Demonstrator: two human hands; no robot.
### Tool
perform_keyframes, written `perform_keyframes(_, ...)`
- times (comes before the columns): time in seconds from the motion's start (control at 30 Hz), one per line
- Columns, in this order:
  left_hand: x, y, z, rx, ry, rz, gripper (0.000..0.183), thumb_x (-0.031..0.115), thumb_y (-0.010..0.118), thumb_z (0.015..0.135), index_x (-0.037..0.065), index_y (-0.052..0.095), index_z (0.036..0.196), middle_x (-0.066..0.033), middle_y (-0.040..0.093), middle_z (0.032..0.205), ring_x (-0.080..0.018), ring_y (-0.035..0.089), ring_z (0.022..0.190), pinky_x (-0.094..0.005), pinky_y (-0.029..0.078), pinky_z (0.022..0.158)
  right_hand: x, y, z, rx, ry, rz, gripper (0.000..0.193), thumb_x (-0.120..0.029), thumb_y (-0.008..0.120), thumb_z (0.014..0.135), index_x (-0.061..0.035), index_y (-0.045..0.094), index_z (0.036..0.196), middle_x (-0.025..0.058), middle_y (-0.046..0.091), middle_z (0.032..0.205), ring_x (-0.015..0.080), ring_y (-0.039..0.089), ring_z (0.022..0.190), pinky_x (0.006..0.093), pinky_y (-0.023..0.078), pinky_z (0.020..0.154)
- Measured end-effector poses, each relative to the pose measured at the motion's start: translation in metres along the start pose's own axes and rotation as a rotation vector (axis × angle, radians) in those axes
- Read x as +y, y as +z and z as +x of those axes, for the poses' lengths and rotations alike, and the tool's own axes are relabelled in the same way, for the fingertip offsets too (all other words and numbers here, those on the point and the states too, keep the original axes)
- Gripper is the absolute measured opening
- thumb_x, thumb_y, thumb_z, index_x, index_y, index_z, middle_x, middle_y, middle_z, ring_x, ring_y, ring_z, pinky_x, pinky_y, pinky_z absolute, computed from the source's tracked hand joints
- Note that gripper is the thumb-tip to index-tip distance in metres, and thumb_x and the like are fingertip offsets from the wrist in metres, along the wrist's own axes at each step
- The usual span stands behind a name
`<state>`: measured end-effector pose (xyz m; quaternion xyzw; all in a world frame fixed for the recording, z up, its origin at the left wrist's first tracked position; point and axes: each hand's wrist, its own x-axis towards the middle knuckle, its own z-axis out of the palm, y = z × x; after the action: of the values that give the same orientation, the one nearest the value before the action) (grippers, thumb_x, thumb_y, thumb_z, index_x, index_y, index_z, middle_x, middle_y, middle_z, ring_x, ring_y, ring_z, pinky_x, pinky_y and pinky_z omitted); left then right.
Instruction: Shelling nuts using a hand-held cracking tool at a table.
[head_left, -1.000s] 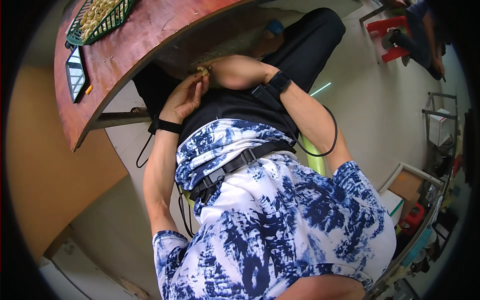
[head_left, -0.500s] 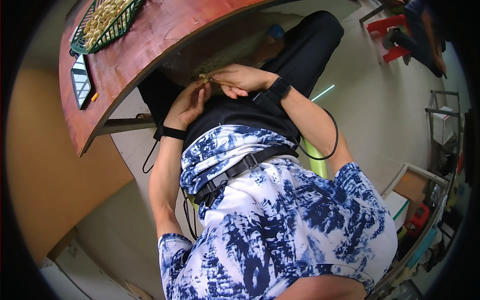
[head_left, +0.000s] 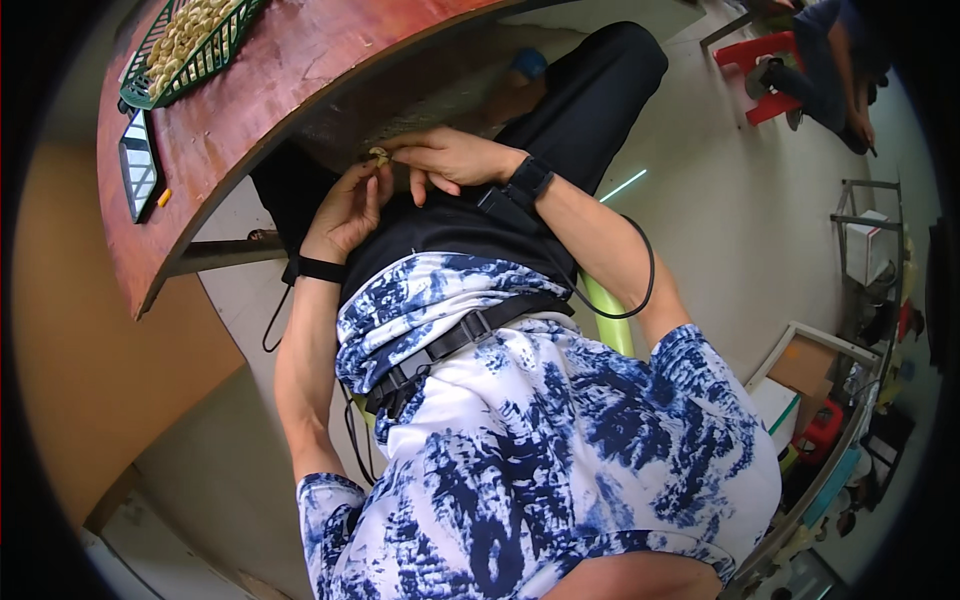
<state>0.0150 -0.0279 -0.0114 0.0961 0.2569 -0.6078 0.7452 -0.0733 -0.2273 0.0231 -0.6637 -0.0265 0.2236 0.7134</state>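
Over my lap, just below the table's edge, my left hand (head_left: 350,208) pinches a pale curved cashew nut (head_left: 379,154) between thumb and fingertips. Reaching across from the other side, my right hand (head_left: 455,160) has its leading fingertips at the nut, pressed together, while its lower fingers hang loosely. Whether those right fingertips grip some small thing is too fine to make out. On the table at upper left stands a green slatted basket (head_left: 218,62) heaped with similar cashew nuts (head_left: 188,42).
The reddish-brown table (head_left: 300,65) curves above my hands. A dark phone (head_left: 139,165) and a small orange stub (head_left: 164,198) lie near its left edge. A cable (head_left: 652,270) loops by my right forearm. Far right, a person sits near a red stool (head_left: 775,105); below are cluttered shelves.
The whole view has shifted slightly, so everything appears a little further left. My left hand still pinches the nut; the right fingers have eased slightly apart from it.
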Motion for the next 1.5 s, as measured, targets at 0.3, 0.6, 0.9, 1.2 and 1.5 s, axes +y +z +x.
perform_keyframes(0.3, -0.001, 0.001, -0.001, -0.055, -0.025, -0.016, 0.016, 0.002, 0.053, 0.088, -0.003, 0.057, 0.103, -0.0129, 0.059, 0.1, -0.0196, 0.059, 0.094, -0.0225, 0.059, 0.067, 0.001, -0.013, 0.004, -0.057, 0.127, 0.222, 0.04, -0.029, 0.029, 0.1, 0.0011, 0.047, 0.119, 0.0103, 0.061, 0.065, 0.0042, 0.037, 0.033, 0.0167, 0.028, 0.031)
perform_keyframes(0.6, -0.005, 0.002, 0.001, 0.021, 0.008, -0.037, 0.014, 0.0, 0.056, 0.086, -0.005, 0.058, 0.099, -0.0126, 0.058, 0.096, -0.0202, 0.059, 0.094, -0.02, 0.059, 0.063, 0.001, -0.004, -0.003, -0.059, 0.079, 0.16, 0.039, -0.028, 0.029, 0.1, 0.0006, 0.042, 0.124, 0.009, 0.06, 0.063, 0.0059, 0.041, 0.034, 0.0163, 0.031, 0.033)
perform_keyframes(0.9, 0.0, -0.006, 0.004, -0.03, -0.029, -0.05, 0.015, 0.003, 0.052, 0.089, -0.004, 0.057, 0.101, -0.0137, 0.059, 0.098, -0.0207, 0.059, 0.095, -0.0231, 0.06, 0.064, -0.001, -0.005, -0.003, -0.043, 0.132, 0.157, 0.041, -0.034, 0.03, 0.099, 0.0002, 0.052, 0.105, 0.0058, 0.057, 0.06, 0.0049, 0.042, 0.036, 0.0172, 0.031, 0.035)
perform_keyframes(1.2, 0.002, -0.005, 0.005, -0.02, -0.003, -0.044, 0.013, 0.001, 0.055, 0.087, -0.006, 0.057, 0.097, -0.0151, 0.057, 0.098, -0.0233, 0.059, 0.098, -0.0219, 0.06, 0.065, 0.002, -0.009, 0.006, -0.018, 0.143, 0.066, 0.038, -0.033, 0.03, 0.1, -0.0015, 0.052, 0.097, 0.0058, 0.055, 0.06, 0.0047, 0.04, 0.034, 0.0163, 0.031, 0.033)
perform_keyframes(1.5, -0.001, 0.0, 0.005, -0.023, 0.064, -0.025, 0.011, 0.0, 0.055, 0.086, -0.006, 0.057, 0.095, -0.0129, 0.057, 0.097, -0.021, 0.057, 0.098, -0.0198, 0.059, 0.067, 0.006, -0.002, 0.008, 0.052, 0.058, -0.048, 0.046, -0.034, 0.034, 0.099, -0.0042, 0.041, 0.132, 0.0028, 0.054, 0.061, 0.0049, 0.044, 0.04, 0.0172, 0.037, 0.042)
